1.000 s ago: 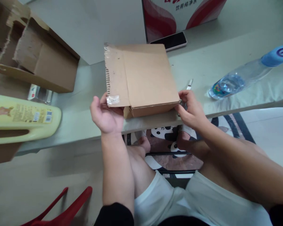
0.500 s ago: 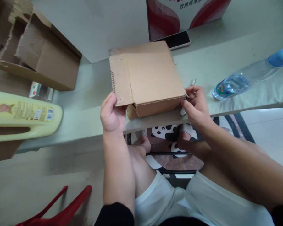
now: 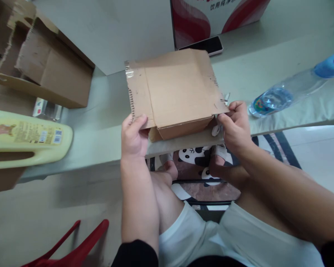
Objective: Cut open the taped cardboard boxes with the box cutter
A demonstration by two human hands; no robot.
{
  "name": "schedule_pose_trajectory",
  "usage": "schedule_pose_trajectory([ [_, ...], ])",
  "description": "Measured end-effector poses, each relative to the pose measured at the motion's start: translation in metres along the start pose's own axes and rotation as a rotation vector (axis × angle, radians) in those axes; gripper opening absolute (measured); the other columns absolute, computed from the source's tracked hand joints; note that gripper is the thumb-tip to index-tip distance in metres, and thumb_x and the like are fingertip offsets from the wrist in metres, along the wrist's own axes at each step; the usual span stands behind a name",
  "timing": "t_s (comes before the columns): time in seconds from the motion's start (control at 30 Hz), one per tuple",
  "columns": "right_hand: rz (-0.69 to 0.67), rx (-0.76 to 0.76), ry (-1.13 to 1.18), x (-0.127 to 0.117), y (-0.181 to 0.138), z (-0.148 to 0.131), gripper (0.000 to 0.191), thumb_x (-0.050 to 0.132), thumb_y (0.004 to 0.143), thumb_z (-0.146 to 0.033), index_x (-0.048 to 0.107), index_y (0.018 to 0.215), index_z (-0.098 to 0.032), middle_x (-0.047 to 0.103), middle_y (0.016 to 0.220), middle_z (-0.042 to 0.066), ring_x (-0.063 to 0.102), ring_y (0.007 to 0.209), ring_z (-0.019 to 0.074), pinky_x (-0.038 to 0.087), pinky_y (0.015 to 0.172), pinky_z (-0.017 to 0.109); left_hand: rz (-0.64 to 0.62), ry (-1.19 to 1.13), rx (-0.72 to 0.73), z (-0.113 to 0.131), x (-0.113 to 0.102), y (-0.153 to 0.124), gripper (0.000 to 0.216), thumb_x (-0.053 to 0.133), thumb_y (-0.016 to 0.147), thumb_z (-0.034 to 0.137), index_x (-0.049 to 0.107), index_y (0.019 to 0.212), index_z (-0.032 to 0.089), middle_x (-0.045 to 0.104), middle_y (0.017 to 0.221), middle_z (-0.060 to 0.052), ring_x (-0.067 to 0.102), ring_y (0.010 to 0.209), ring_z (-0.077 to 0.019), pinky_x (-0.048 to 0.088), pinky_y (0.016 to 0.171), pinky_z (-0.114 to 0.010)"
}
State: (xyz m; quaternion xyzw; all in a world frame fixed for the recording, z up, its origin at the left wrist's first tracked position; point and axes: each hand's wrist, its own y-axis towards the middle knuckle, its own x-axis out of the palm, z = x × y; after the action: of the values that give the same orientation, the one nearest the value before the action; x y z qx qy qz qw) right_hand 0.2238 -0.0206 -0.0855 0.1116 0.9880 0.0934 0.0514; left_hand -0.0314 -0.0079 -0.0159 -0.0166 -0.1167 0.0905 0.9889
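Note:
A brown cardboard box (image 3: 180,89) sits near the table's front edge, with flaps spread out at its left and right sides. Both flaps have rough, torn edges. My left hand (image 3: 135,135) is closed on the near corner of the left flap, thumb on top. At the other side, my right hand (image 3: 235,124) pinches the near corner of the right flap. A slim white object (image 3: 216,129), perhaps a cutter, lies partly hidden under the right flap beside my right hand. The inside of the box is hidden.
A water bottle (image 3: 284,94) lies on the right of the table. A phone (image 3: 213,45) rests behind the box, by a red and white carton (image 3: 206,22). To the left are an opened cardboard box (image 3: 64,66) and a yellow jug (image 3: 44,139). A red stool (image 3: 83,241) stands below.
The right flap, folded down before, is now lifted out level with the box top by my right hand. My left thumb has moved onto the top of the left flap.

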Motion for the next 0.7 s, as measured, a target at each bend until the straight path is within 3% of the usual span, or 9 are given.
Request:
schedule_pose_trajectory([
  [0.07, -0.008, 0.025, 0.029, -0.001, 0.001, 0.005, 0.032, 0.054, 0.088, -0.047, 0.037, 0.108, -0.03, 0.06, 0.087, 0.0, 0.061, 0.075, 0.0195, 0.055, 0.069, 0.036, -0.011, -0.018, -0.018, 0.0, 0.0, 0.0, 0.022, 0.077, 0.069, 0.036, 0.069, 0.082, 0.02, 0.073, 0.093, -0.007, 0.07, 0.099, -0.0277, 0.059, 0.089, -0.045],
  [0.13, -0.068, 0.029, 0.013, -0.002, 0.001, 0.005, 0.038, 0.053, 0.089, -0.052, 0.042, 0.119, -0.031, 0.067, 0.105, 0.003, 0.066, 0.099, 0.0239, 0.058, 0.087, 0.043, -0.003, -0.025, -0.033, -0.001, 0.0, 0.001, 0.022, 0.077, 0.069, 0.038, 0.068, 0.08, 0.021, 0.074, 0.096, -0.007, 0.07, 0.102, -0.0285, 0.059, 0.09, -0.045],
  [0.2, -0.173, 0.014, -0.026, -0.003, 0.001, 0.001, 0.045, 0.055, 0.088, -0.055, 0.048, 0.126, -0.031, 0.064, 0.129, 0.006, 0.058, 0.127, 0.0272, 0.049, 0.11, 0.049, 0.01, -0.022, -0.036, -0.002, 0.0, 0.002, 0.024, 0.076, 0.071, 0.041, 0.068, 0.081, 0.021, 0.075, 0.099, -0.007, 0.07, 0.108, -0.0294, 0.058, 0.092, -0.045],
  [0.27, -0.278, 0.004, -0.062, -0.003, 0.0, -0.004, 0.051, 0.057, 0.087, -0.058, 0.052, 0.128, -0.028, 0.06, 0.14, 0.008, 0.049, 0.14, 0.0287, 0.038, 0.121, 0.051, 0.021, -0.03, -0.023, -0.003, -0.001, 0.003, 0.026, 0.073, 0.073, 0.045, 0.067, 0.083, 0.021, 0.074, 0.101, -0.008, 0.067, 0.115, -0.0302, 0.057, 0.096, -0.045],
  [0.37, -0.355, 0.007, -0.093, -0.002, 0.0, -0.008, 0.061, 0.06, 0.086, -0.061, 0.052, 0.133, -0.025, 0.062, 0.136, 0.013, 0.054, 0.135, 0.032, 0.039, 0.12, 0.054, 0.013, -0.049, -0.013, -0.003, -0.001, 0.004, 0.032, 0.066, 0.077, 0.052, 0.067, 0.084, 0.021, 0.074, 0.104, -0.01, 0.062, 0.125, -0.0314, 0.056, 0.098, -0.043],
  [0.43, -0.338, -0.008, -0.122, -0.002, 0.0, -0.006, 0.063, 0.064, 0.085, -0.058, 0.05, 0.136, -0.025, 0.064, 0.131, 0.014, 0.057, 0.131, 0.0343, 0.043, 0.117, 0.056, -0.01, -0.041, -0.022, -0.002, -0.002, 0.003, 0.037, 0.062, 0.077, 0.057, 0.067, 0.085, 0.02, 0.073, 0.106, -0.011, 0.06, 0.128, -0.0327, 0.056, 0.097, -0.042],
  [0.6, -0.15, -0.066, -0.195, -0.004, 0.001, -0.001, 0.063, 0.068, 0.084, -0.055, 0.045, 0.136, -0.029, 0.061, 0.132, 0.015, 0.055, 0.132, 0.0379, 0.046, 0.109, 0.06, 0.0, -0.03, -0.05, -0.008, -0.003, 0.002, 0.041, 0.07, 0.072, 0.058, 0.068, 0.087, 0.02, 0.074, 0.111, -0.012, 0.066, 0.117, -0.0316, 0.06, 0.086, -0.039],
  [0.7, -0.048, -0.04, -0.183, -0.006, 0.003, -0.005, 0.063, 0.069, 0.082, -0.059, 0.044, 0.131, -0.03, 0.061, 0.126, 0.014, 0.059, 0.122, 0.0362, 0.051, 0.1, 0.058, 0.036, 0.024, -0.023, -0.017, -0.003, 0.004, 0.047, 0.069, 0.073, 0.066, 0.068, 0.087, 0.021, 0.075, 0.102, -0.011, 0.07, 0.105, -0.0299, 0.061, 0.084, -0.04],
])
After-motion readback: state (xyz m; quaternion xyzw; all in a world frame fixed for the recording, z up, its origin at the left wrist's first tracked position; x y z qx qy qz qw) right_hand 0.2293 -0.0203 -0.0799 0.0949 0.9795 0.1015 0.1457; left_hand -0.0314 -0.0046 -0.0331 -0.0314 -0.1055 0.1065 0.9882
